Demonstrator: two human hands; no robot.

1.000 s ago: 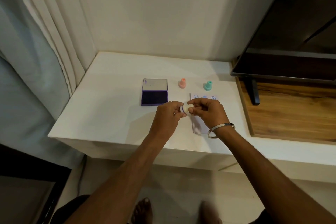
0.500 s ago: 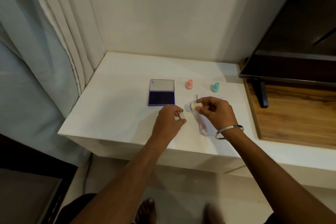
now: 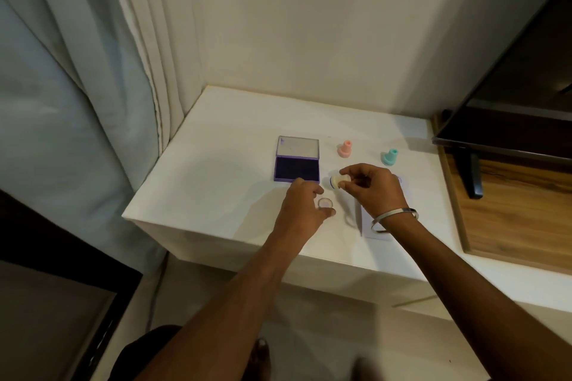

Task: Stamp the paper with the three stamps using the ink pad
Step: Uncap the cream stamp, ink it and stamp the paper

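My right hand (image 3: 373, 189) pinches a cream stamp (image 3: 338, 181) lying sideways, its blue-inked face turned left toward the ink pad. My left hand (image 3: 301, 210) holds a small clear round cap (image 3: 325, 203) between thumb and fingers just above the table. The open purple ink pad (image 3: 297, 168) lies left of the stamp, its lid flipped back. A pink stamp (image 3: 344, 149) and a teal stamp (image 3: 390, 157) stand upright behind my hands. The white paper (image 3: 376, 233) lies mostly hidden under my right hand and wrist; a blue print (image 3: 400, 178) shows at its far edge.
The white table (image 3: 216, 182) ends at a front edge close to my wrists. A dark TV (image 3: 510, 120) on a stand sits on a wooden surface (image 3: 520, 210) to the right. Curtains (image 3: 93, 71) hang at the left, and a wall stands behind.
My hands have drawn apart: the clear cap came off the cream stamp and stayed in my left hand, which dropped toward the table. The right hand lifted the stamp slightly toward the ink pad.
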